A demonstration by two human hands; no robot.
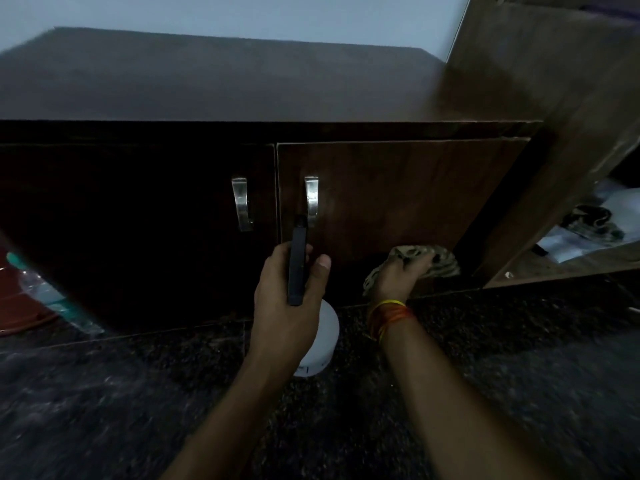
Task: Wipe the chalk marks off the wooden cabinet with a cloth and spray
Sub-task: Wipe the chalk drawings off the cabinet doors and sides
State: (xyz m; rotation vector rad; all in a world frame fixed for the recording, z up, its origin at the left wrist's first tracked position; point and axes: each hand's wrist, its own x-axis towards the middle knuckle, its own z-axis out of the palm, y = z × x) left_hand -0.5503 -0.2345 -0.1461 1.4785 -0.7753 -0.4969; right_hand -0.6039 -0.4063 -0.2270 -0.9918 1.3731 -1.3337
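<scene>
Wooden cabinet (398,188): low, dark brown, two front doors, standing on a dark speckled floor (519,375). Each door carries a curved metal handle; the left handle (241,204) and right handle (311,199) flank the centre seam. No chalk marks can be made out in the dim light.

Left hand (287,299): raised before the centre seam, fingers curled round the black spray head (298,261) of a spray bottle. Nozzle points at the right door, just beside the lower end of the right handle. The bottle's white body (322,341) hangs below the palm, mostly hidden by the hand.

Right hand (401,275): gripping a crumpled patterned cloth (436,259), pressed against the lower right corner of the right door, near the floor edge. Red and yellow threads (389,315) are wound round this wrist.

The two hands are apart, the left nearer the seam, the right lower and further out.

Other items: a taller wooden unit (540,98) stands at the right end of the cabinet, with folded fabrics (595,223) on its lower shelf. A clear plastic bottle (45,292) lies on the floor at the left edge, by a red object (14,306) that cannot be identified.
</scene>
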